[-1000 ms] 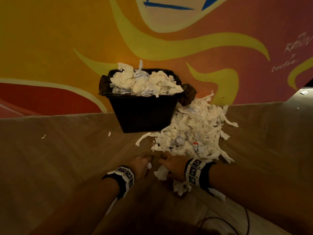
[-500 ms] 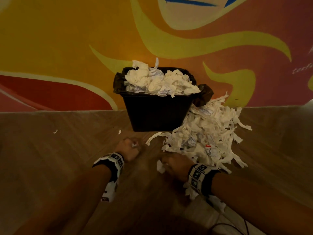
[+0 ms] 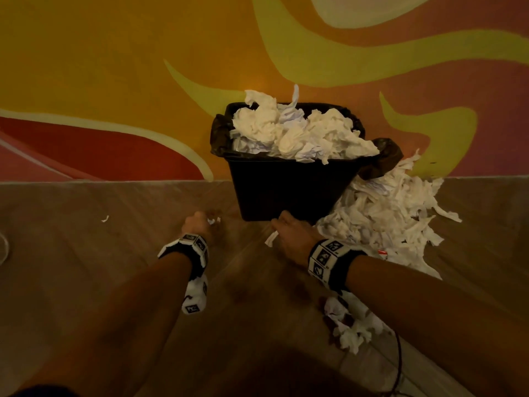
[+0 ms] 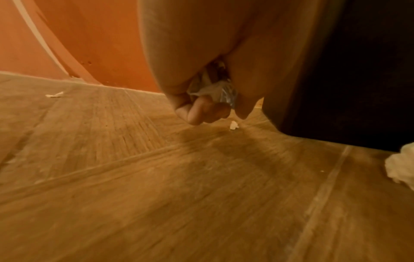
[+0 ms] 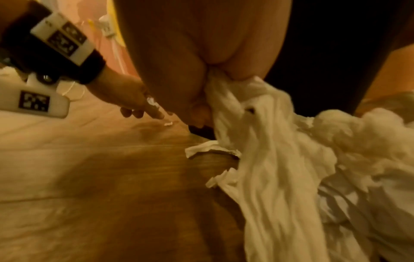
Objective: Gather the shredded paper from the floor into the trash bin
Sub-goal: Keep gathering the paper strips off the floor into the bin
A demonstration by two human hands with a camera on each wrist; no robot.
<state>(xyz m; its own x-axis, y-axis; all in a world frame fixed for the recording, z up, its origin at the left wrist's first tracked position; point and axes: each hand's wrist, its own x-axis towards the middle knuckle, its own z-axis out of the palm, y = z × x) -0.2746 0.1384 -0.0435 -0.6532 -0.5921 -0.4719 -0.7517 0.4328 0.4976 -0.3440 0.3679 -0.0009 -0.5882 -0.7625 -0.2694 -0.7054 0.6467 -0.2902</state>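
A black trash bin [image 3: 289, 190] with a dark liner stands against the wall, heaped with crumpled white paper [image 3: 294, 133]. To its right a large pile of shredded paper [image 3: 392, 213] covers the floor. My left hand [image 3: 200, 224] hovers left of the bin's base, fingers curled round a small scrap [image 4: 212, 88]. A tiny scrap [image 4: 233, 125] lies on the floor just beyond it. My right hand [image 3: 289, 230] is at the bin's front bottom edge and grips a bunch of paper strips [image 5: 257, 127] that trail to the pile.
A painted orange, yellow and red wall [image 3: 143, 81] rises behind the bin. The floor is wood plank [image 3: 86, 253]. One loose shred [image 3: 105, 218] lies far left. More crumpled paper [image 3: 355, 330] and a black cable [image 3: 399, 365] lie under my right forearm.
Both hands have moved forward toward the bin, the left one also leftward, each keeping its paper. The camera view has shifted, so the bin sits further right.
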